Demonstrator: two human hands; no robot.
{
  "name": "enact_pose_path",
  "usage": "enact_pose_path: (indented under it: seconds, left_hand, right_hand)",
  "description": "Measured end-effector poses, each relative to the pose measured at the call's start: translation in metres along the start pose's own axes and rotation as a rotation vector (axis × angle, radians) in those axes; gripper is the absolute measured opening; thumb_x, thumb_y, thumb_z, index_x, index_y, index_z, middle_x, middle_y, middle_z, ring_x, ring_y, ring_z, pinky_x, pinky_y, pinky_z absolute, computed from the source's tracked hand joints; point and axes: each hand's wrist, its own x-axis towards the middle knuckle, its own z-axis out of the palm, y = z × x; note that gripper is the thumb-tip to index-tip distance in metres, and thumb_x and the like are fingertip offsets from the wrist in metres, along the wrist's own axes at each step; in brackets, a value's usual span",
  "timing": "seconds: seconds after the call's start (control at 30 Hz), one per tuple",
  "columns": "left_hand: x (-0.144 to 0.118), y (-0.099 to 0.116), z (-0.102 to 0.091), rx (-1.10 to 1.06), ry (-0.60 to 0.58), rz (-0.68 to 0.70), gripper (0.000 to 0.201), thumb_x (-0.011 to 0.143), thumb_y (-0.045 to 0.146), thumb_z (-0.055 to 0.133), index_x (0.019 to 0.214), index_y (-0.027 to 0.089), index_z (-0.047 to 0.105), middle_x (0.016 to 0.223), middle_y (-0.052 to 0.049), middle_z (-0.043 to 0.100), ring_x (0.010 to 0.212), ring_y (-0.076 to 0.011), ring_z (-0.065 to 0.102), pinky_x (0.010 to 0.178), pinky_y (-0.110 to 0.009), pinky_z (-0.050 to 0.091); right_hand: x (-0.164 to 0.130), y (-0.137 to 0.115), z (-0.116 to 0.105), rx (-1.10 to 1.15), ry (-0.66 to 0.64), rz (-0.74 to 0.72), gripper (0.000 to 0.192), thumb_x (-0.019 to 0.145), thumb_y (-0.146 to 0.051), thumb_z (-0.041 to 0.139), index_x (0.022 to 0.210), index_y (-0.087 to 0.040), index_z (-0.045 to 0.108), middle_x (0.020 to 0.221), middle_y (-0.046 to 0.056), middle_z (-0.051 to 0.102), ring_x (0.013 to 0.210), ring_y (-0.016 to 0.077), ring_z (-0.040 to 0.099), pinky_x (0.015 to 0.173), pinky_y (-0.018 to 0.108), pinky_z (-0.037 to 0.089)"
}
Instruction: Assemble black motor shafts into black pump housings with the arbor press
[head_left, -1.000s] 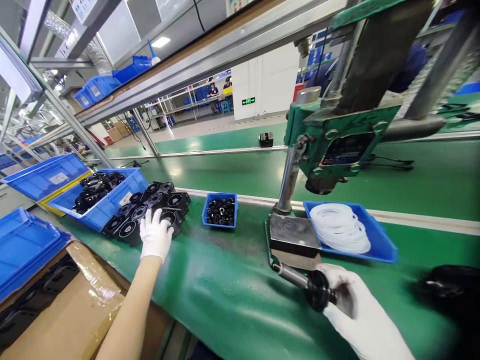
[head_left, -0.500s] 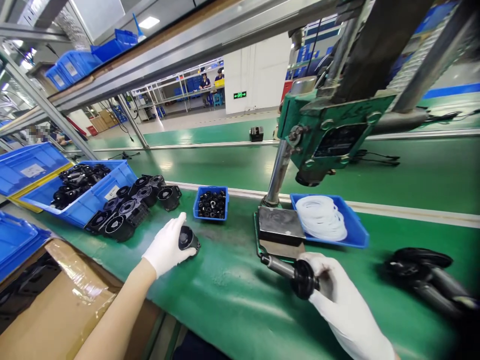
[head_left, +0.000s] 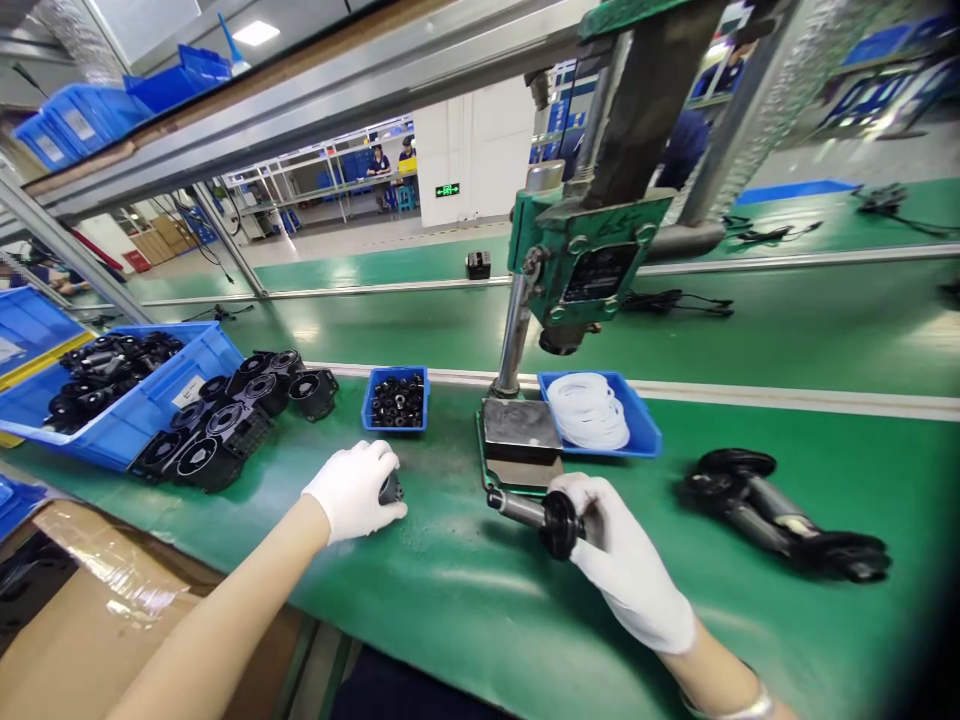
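My left hand [head_left: 360,490], in a white glove, is closed around a small black cylindrical housing [head_left: 390,489] on the green bench. Its fingers hide most of the housing. In my right hand [head_left: 619,565], also gloved, is a metal shaft with a black disc [head_left: 561,525], held just above the bench at a slant. The bare end of the shaft points left, close to the front of the press base [head_left: 521,425]. More black housings [head_left: 225,418] are grouped at the left, beside a blue bin [head_left: 112,440] of black parts.
A green press head [head_left: 581,255] hangs above its base on a metal column. Behind lie a small blue tray [head_left: 365,412] of black rings and a blue tray [head_left: 646,440] of white rings. Shaft assemblies [head_left: 780,515] rest at the right. An open cardboard box [head_left: 112,640] stands front left.
The camera view has swung right, so the scene sits further left. My left hand has shifted right across the bench with the housing. My right hand keeps the shaft near the press base.
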Motion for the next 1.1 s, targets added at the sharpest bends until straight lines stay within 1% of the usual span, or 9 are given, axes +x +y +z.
enact_pose_path:
  seconds: [0.13,0.23,0.3,0.4,0.47,0.53,0.7,0.97,1.1]
  left_hand:
    - [-0.002,0.008,0.004,-0.085,0.025,-0.001,0.026,0.079,0.042,0.065,0.095,0.021,0.064,0.096,-0.009,0.064,0.089,-0.0311,0.062,0.075,-0.042,0.051]
    - [-0.014,0.011,0.009,-0.223,0.104,-0.024,0.025,0.084,0.042,0.061,0.098,0.021,0.062,0.099,-0.008,0.065,0.093,-0.0281,0.063,0.081,-0.040,0.051]
    - [-0.024,0.015,0.016,-0.599,0.265,-0.069,0.026,0.087,0.042,0.058,0.102,0.021,0.060,0.106,-0.007,0.065,0.098,-0.0252,0.063,0.088,-0.038,0.050]
    - [-0.036,0.030,0.034,-1.431,0.570,-0.139,0.029,0.090,0.045,0.053,0.103,0.021,0.060,0.108,-0.007,0.066,0.100,-0.0246,0.065,0.091,-0.037,0.050]
    - [-0.038,0.046,0.046,-1.740,0.666,-0.150,0.033,0.092,0.049,0.048,0.102,0.020,0.061,0.106,-0.007,0.066,0.097,-0.0248,0.066,0.090,-0.039,0.051]
    - [-0.036,0.062,0.053,-1.875,0.680,-0.133,0.034,0.091,0.050,0.048,0.101,0.020,0.061,0.105,-0.007,0.065,0.096,-0.0246,0.066,0.090,-0.040,0.052]
    - [-0.029,0.080,0.051,-1.917,0.636,0.035,0.030,0.090,0.045,0.054,0.103,0.019,0.061,0.107,-0.008,0.063,0.101,-0.0279,0.065,0.092,-0.045,0.051]
    - [-0.033,0.086,0.038,-1.421,0.598,0.266,0.032,0.089,0.045,0.059,0.107,0.019,0.059,0.110,-0.012,0.062,0.104,-0.0317,0.062,0.089,-0.049,0.050]
    - [-0.032,0.097,0.038,-1.326,0.549,0.364,0.031,0.089,0.043,0.060,0.109,0.020,0.059,0.112,-0.012,0.062,0.106,-0.0313,0.061,0.089,-0.049,0.050]
  right_hand:
    - [0.002,-0.005,0.002,-0.011,0.012,0.047,0.026,0.073,-0.026,0.068,0.081,-0.024,0.043,0.084,0.000,0.049,0.074,0.0176,0.048,0.067,0.029,0.043]
    - [0.002,-0.024,-0.003,-0.011,0.035,0.028,0.026,0.072,-0.025,0.067,0.080,-0.023,0.042,0.082,0.000,0.047,0.073,0.0173,0.046,0.065,0.029,0.041]
    - [-0.001,-0.041,-0.005,0.006,0.053,0.004,0.027,0.073,-0.023,0.066,0.081,-0.024,0.041,0.083,0.000,0.047,0.074,0.0172,0.046,0.066,0.028,0.040]
    - [-0.012,-0.060,0.002,0.053,0.041,-0.009,0.026,0.074,-0.019,0.063,0.081,-0.025,0.039,0.085,-0.001,0.045,0.076,0.0170,0.044,0.066,0.027,0.039]
    - [-0.022,-0.064,0.015,0.097,0.009,0.029,0.026,0.072,-0.015,0.059,0.081,-0.025,0.037,0.084,-0.001,0.043,0.074,0.0163,0.040,0.065,0.027,0.038]
    - [-0.030,-0.063,0.030,0.143,-0.015,0.087,0.027,0.069,-0.013,0.057,0.080,-0.025,0.035,0.083,-0.002,0.041,0.072,0.0159,0.038,0.065,0.027,0.037]
    - [-0.042,-0.059,0.050,0.177,0.006,0.125,0.027,0.067,-0.012,0.053,0.079,-0.025,0.032,0.084,-0.001,0.038,0.075,0.0167,0.037,0.066,0.028,0.036]
    - [-0.044,-0.072,0.039,-0.168,0.004,0.016,0.036,0.055,-0.002,0.044,0.080,-0.024,0.031,0.085,0.000,0.039,0.075,0.0171,0.039,0.066,0.030,0.034]
    - [-0.044,-0.079,0.046,-0.283,-0.025,-0.055,0.041,0.050,-0.001,0.045,0.081,-0.024,0.031,0.085,0.000,0.039,0.074,0.0165,0.041,0.065,0.029,0.033]
